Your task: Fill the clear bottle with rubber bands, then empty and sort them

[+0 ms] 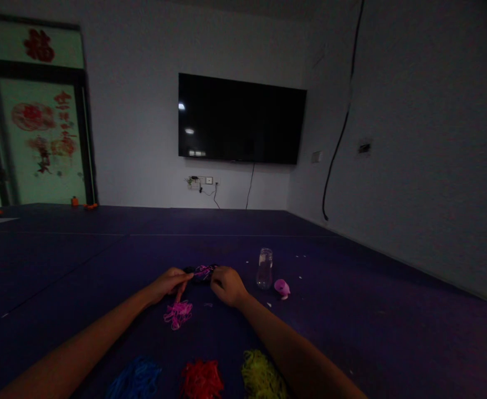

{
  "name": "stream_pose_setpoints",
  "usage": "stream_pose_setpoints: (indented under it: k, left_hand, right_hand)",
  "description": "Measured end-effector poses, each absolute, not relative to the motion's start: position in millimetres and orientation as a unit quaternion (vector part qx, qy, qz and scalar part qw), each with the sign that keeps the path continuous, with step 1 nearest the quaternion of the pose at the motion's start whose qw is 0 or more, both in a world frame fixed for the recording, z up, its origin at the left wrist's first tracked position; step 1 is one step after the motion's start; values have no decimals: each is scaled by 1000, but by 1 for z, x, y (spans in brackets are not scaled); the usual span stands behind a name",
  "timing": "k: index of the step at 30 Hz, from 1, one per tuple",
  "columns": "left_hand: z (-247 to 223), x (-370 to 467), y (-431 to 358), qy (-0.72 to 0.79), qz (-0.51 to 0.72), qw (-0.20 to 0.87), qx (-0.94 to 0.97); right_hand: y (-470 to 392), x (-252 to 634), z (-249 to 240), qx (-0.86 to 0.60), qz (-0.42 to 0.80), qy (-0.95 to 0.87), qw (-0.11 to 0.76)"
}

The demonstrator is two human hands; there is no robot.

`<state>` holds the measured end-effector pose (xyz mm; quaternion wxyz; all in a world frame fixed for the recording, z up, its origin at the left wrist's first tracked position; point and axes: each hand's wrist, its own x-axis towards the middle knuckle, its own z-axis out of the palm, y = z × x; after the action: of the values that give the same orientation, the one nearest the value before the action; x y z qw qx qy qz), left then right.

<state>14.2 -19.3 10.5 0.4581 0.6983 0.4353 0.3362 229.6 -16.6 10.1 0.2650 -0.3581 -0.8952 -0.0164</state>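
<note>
Blue strands (137, 379), red strands (202, 380) and yellow strands (263, 377) lie nearest me, then pink strands (178, 315). Beyond, the dark-and-pink bundle (203, 271) runs crosswise between my hands, touching both: my left hand (169, 284) pinches its left end narrowly; my right hand (229, 285) curls at its right (fingertips hidden, so I cannot tell its hold). Rightward, a pink cup (282, 287) sits beside the clear bottle (264, 270).
</note>
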Motion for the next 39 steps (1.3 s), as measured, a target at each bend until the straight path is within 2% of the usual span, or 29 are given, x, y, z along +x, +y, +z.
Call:
stream_pose_setpoints:
  k: [5,10,17,22,27,30,33,36,39]
  left_hand:
    - [10,16,-18,431,344,462,695]
    - [9,15,-17,432,358,457,690]
    - [8,15,-14,443,384,433,684]
    - [6,15,-15,450,407,396,689]
    - [4,9,-13,464,464,305,690]
    - [3,5,-9,467,483,232,704]
    - [3,6,-9,447,464,173,745]
    - [5,9,-11,406,423,140,798]
    - [5,10,-11,355,358,77,860]
  right_hand:
    - [-16,227,8,-398,79,-889,213]
    - [-17,218,10,-379,141,-891,205]
    - [-25,197,13,-292,418,-828,235]
    - [-25,197,17,-341,502,-760,232]
    - [-31,200,24,-334,519,-766,180]
    - [-34,196,23,-289,545,-763,194]
    - [-30,194,20,-273,547,-752,247]
    - [-20,201,16,-331,451,-753,348]
    - [-11,218,14,-421,251,-771,407]
